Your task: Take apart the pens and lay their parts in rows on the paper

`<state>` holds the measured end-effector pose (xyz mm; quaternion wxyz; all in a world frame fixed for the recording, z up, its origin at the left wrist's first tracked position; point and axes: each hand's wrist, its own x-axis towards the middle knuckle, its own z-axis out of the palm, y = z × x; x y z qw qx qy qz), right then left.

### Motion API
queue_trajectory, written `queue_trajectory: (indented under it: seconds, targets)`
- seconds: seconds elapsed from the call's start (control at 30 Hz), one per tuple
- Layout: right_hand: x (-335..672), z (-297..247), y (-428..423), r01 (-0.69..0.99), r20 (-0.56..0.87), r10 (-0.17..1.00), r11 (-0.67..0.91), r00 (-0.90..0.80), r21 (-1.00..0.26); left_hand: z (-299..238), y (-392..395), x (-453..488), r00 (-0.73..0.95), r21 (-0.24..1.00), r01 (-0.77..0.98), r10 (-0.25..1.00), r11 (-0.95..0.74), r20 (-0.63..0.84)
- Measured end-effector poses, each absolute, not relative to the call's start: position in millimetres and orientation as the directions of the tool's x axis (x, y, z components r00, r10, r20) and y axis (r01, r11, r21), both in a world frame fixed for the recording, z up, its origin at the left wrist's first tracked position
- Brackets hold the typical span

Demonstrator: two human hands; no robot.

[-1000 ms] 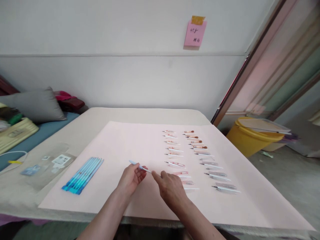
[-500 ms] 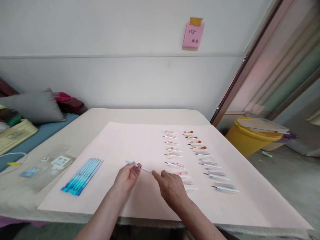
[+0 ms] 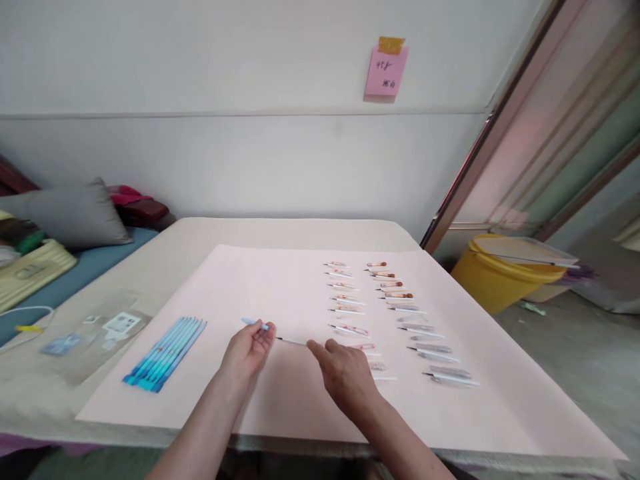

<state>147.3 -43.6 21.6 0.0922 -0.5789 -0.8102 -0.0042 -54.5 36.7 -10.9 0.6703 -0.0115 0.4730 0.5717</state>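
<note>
My left hand (image 3: 245, 352) is closed around a light blue pen barrel (image 3: 250, 323), which sticks out to the left of the fingers. Between the thumb and fingers of my right hand (image 3: 346, 372) is a thin white pen refill (image 3: 293, 341). Its dark tip points left toward my left hand, with a small gap between. To the right lie two columns of pen parts: white refills with dark tips beside pink-patterned barrels (image 3: 350, 329), clear ones and brown-topped ones (image 3: 395, 295). My right hand partly covers the nearest parts of the inner column.
Several blue pens (image 3: 167, 353) lie side by side on the pink sheet (image 3: 270, 280) at left. Beyond them is a clear plastic bag (image 3: 95, 337) with labels. A yellow bucket (image 3: 493, 280) stands off the table's right side, and a grey cushion (image 3: 70, 213) sits at left.
The refill's dark tip has come out of the blue barrel. My left hand has shifted left with the barrel, while my right hand has moved slightly right with the refill.
</note>
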Motion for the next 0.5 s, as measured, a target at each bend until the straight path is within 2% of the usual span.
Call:
queue_trajectory:
  seconds: [0.37, 0.5]
  targets:
    - [152.7, 17.6, -39.1, 0.933, 0.227, 0.953, 0.258, -0.202, -0.250, -4.2, 29.8, -50.3, 0.012, 0.526, -0.704, 0.749, 0.477, -0.663]
    - [151.8, 15.8, -38.8, 0.922, 0.245, 0.951, 0.257, -0.188, -0.289, -1.9, 29.1, -51.4, 0.078, 0.481, -0.719, 0.746, 0.502, -0.662]
